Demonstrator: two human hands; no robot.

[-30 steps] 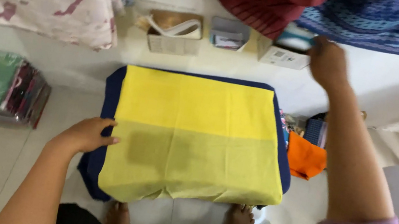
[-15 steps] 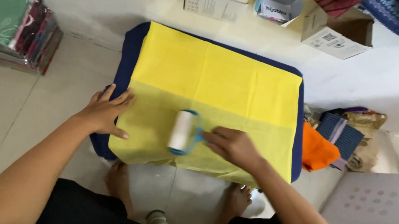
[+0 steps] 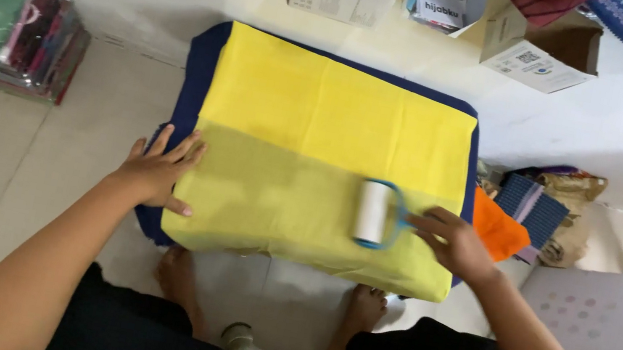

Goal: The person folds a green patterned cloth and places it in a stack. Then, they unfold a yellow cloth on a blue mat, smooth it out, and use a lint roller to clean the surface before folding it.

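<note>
- One yellow cloth (image 3: 319,129) is being kept spread flat over one navy pad (image 3: 195,69); its near half is looking duller than its far half.
- One lint roller (image 3: 372,212), white with a blue frame, is being held on the cloth's near right part by the right hand (image 3: 453,241), closed around its handle.
- The left hand (image 3: 159,167) is being pressed flat, fingers spread, on the cloth's left edge.
- Three open boxes (image 3: 534,52) are being seen beyond the cloth.
</note>
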